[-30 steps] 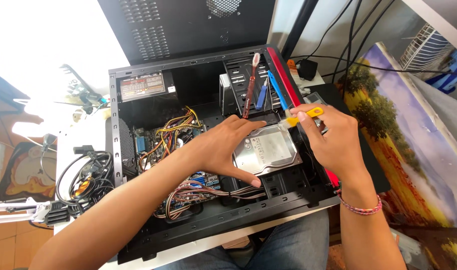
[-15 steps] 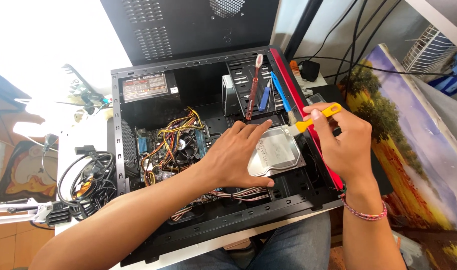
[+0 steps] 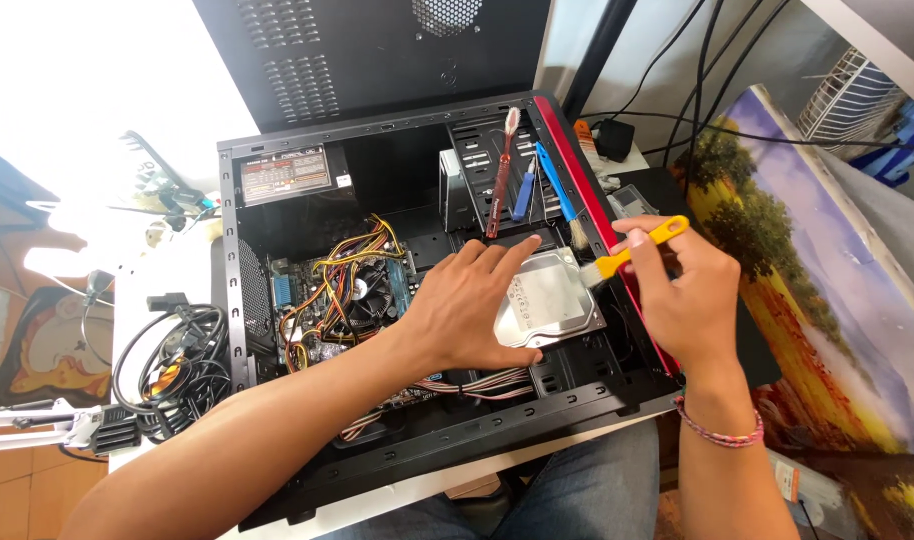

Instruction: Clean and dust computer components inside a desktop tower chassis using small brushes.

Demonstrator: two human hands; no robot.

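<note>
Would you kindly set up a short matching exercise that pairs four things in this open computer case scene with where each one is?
Things:
1. hard drive
2. yellow-handled brush
3. red toothbrush
4. black cable bundle

Places:
A. on the white table outside the case
B. held in the right hand
C. lying on the drive cage at the back of the case
D. under the fingers of the left hand

Pairs: 1-D, 2-B, 3-C, 4-A

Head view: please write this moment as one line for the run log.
left hand: holds hard drive | right hand: yellow-handled brush at drive's edge | place: open computer case
</note>
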